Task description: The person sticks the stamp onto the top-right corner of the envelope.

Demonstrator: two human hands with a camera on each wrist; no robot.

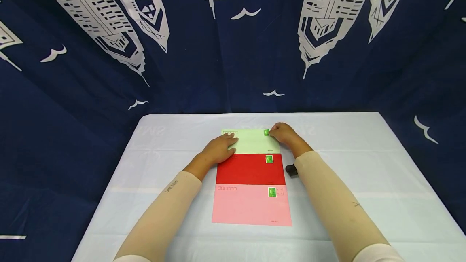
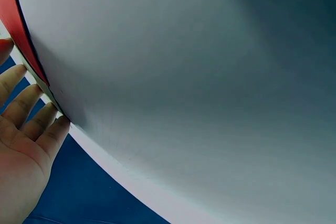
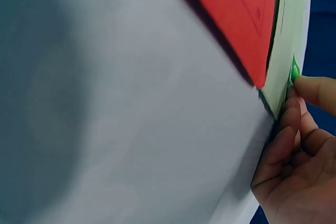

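A pale green envelope (image 1: 253, 142) lies at the far end of a column of three. My left hand (image 1: 217, 148) rests on its left part, fingers spread and fairly straight. At its upper right corner my right hand (image 1: 285, 133) pinches a small green stamp (image 1: 266, 132) between thumb and curled fingers. In the right wrist view the stamp (image 3: 295, 69) stands slightly raised beside the thumb tip. Nearer me come a red envelope (image 1: 247, 169) and a pink envelope (image 1: 251, 207), each bearing a green stamp toward its right side.
A small black object (image 1: 291, 170) sits right of the red envelope, partly hidden by the right sleeve. White cloth (image 1: 174, 140) covers the table. A dark blue curtain (image 1: 233, 60) printed with white buildings and birds hangs behind the far edge.
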